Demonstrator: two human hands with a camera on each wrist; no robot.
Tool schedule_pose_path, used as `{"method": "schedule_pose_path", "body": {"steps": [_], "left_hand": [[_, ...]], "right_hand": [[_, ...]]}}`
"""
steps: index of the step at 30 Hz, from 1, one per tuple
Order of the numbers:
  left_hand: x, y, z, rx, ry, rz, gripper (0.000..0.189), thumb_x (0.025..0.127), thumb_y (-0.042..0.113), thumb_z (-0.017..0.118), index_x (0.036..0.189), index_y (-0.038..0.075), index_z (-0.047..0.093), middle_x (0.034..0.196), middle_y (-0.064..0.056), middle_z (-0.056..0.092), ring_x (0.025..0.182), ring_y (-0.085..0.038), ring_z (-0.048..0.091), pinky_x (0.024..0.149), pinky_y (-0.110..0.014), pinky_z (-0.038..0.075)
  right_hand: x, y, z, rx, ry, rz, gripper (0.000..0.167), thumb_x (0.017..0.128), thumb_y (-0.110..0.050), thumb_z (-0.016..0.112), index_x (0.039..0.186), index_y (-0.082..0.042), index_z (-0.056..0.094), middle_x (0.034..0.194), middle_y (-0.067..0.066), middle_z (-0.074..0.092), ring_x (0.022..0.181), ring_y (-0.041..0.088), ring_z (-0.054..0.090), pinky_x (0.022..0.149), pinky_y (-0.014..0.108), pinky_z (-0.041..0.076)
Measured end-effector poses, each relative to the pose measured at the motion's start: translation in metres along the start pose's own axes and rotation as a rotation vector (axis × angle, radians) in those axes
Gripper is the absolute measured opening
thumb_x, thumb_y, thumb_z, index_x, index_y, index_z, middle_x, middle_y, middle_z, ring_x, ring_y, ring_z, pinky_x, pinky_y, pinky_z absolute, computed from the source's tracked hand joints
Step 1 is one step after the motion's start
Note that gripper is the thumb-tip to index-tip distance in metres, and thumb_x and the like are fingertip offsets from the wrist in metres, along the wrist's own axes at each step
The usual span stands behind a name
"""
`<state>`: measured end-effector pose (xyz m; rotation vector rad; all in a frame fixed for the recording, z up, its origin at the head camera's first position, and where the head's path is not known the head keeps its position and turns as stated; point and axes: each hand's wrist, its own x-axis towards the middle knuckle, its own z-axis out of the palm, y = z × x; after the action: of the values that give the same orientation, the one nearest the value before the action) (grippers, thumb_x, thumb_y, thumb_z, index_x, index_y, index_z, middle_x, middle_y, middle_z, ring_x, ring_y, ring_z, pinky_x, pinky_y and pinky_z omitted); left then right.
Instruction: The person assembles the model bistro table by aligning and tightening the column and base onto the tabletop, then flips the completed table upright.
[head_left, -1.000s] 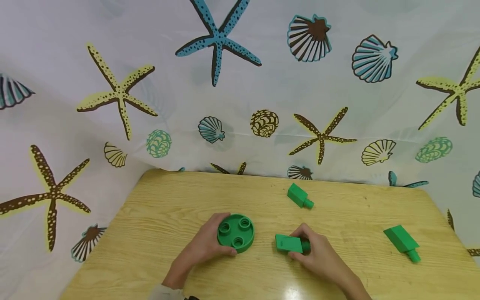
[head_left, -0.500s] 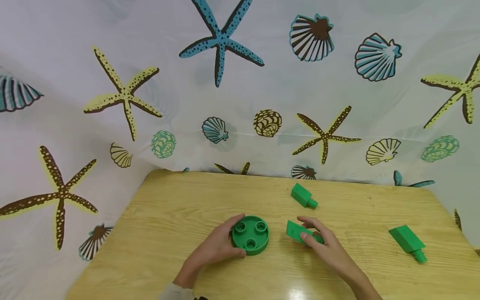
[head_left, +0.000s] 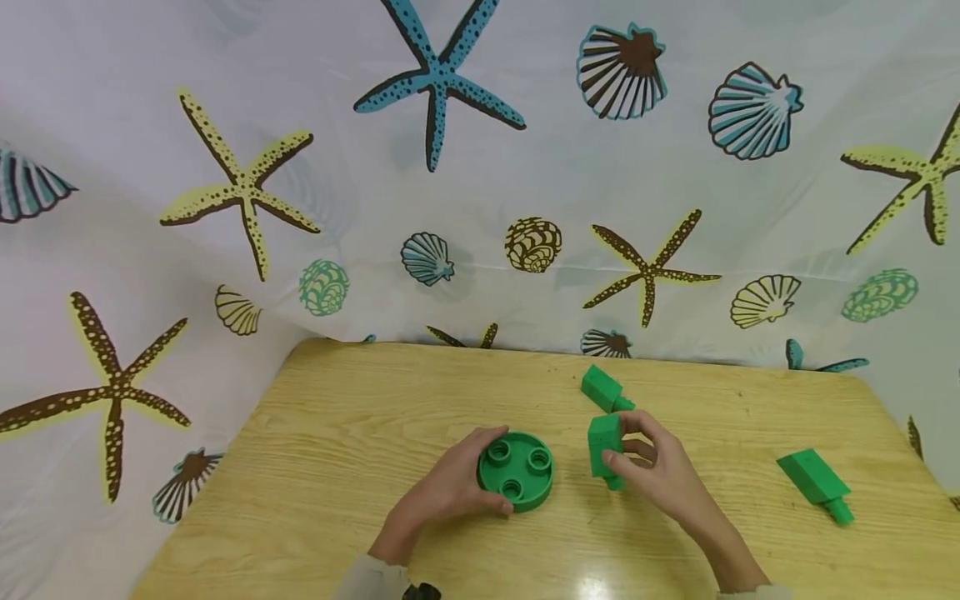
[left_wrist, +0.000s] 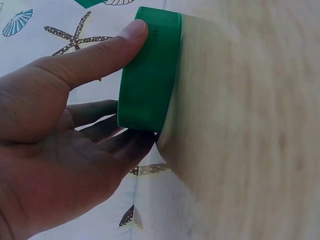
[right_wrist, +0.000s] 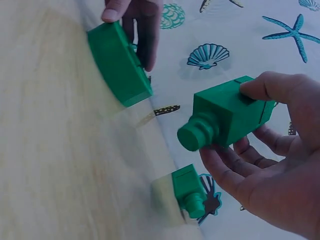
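Observation:
My left hand point(head_left: 450, 483) grips a round green base point(head_left: 519, 468) on the table, with the thumb and fingers on opposite sides of its rim. Three ringed sockets stand up inside the base. In the left wrist view the thumb presses on the smooth side wall of the base point(left_wrist: 150, 75). To the right, my right hand point(head_left: 667, 475) pinches a green block point(head_left: 603, 446) between thumb and fingers. The block is held upright above the table, apart from the base. Its round peg points down, and the right wrist view shows the peg point(right_wrist: 192, 136) clearly.
A second green block point(head_left: 600, 387) with a peg lies behind my right hand. Another pegged green block point(head_left: 813, 479) lies at the table's right side. A white cloth point(head_left: 480, 200) printed with starfish and shells hangs behind the wooden table point(head_left: 360, 408).
My right hand has turned its block from lying sideways to upright, peg down, lifting it off the table. My left hand has slid the round base rightward, toward the block.

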<state>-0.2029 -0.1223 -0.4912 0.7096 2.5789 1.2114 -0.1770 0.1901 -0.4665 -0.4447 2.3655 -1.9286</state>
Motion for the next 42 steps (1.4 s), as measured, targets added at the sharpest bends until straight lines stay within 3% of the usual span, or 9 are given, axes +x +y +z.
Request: {"method": "schedule_pose_path", "body": {"steps": [6, 15, 23, 29, 42], "left_hand": [[0.001, 0.003, 0.003, -0.037, 0.005, -0.008, 0.101, 0.075, 0.021, 0.095, 0.155, -0.003, 0.038, 0.151, -0.02, 0.046, 0.139, -0.038, 0.045, 0.114, -0.057, 0.039], [0.003, 0.005, 0.011, -0.064, 0.002, 0.033, 0.099, 0.075, 0.022, 0.095, 0.153, -0.004, 0.04, 0.149, -0.019, 0.046, 0.138, -0.038, 0.046, 0.113, -0.057, 0.039], [0.003, 0.007, 0.018, -0.12, -0.04, 0.076, 0.096, 0.077, 0.02, 0.093, 0.154, -0.003, 0.04, 0.154, -0.019, 0.045, 0.143, -0.036, 0.041, 0.118, -0.056, 0.033], [0.002, 0.008, 0.017, -0.134, -0.048, 0.05, 0.095, 0.079, 0.019, 0.092, 0.155, -0.002, 0.039, 0.155, -0.019, 0.043, 0.145, -0.036, 0.039, 0.118, -0.056, 0.033], [0.003, 0.008, 0.016, -0.117, -0.057, 0.059, 0.094, 0.08, 0.02, 0.091, 0.155, -0.003, 0.039, 0.155, -0.02, 0.044, 0.144, -0.036, 0.04, 0.118, -0.056, 0.033]], "right_hand": [[0.01, -0.007, -0.003, -0.027, 0.068, -0.069, 0.04, 0.097, -0.007, 0.073, 0.132, -0.002, 0.055, 0.123, 0.017, 0.059, 0.112, 0.028, 0.063, 0.091, 0.033, 0.058], [0.007, -0.009, -0.001, 0.063, 0.117, -0.107, 0.046, 0.094, -0.001, 0.074, 0.134, 0.001, 0.051, 0.125, 0.016, 0.059, 0.113, 0.018, 0.064, 0.093, 0.03, 0.058], [0.007, 0.0, 0.008, 0.121, 0.061, -0.196, 0.051, 0.094, 0.004, 0.071, 0.139, 0.002, 0.048, 0.124, 0.019, 0.061, 0.11, 0.021, 0.068, 0.093, 0.034, 0.059], [0.009, 0.005, 0.016, 0.119, 0.016, -0.235, 0.049, 0.095, 0.004, 0.07, 0.139, -0.001, 0.049, 0.127, 0.023, 0.06, 0.114, 0.023, 0.066, 0.095, 0.036, 0.058], [0.01, 0.016, 0.029, 0.12, -0.03, -0.173, 0.048, 0.094, 0.005, 0.071, 0.137, 0.002, 0.05, 0.135, 0.02, 0.058, 0.121, 0.029, 0.061, 0.097, 0.036, 0.057]]}}
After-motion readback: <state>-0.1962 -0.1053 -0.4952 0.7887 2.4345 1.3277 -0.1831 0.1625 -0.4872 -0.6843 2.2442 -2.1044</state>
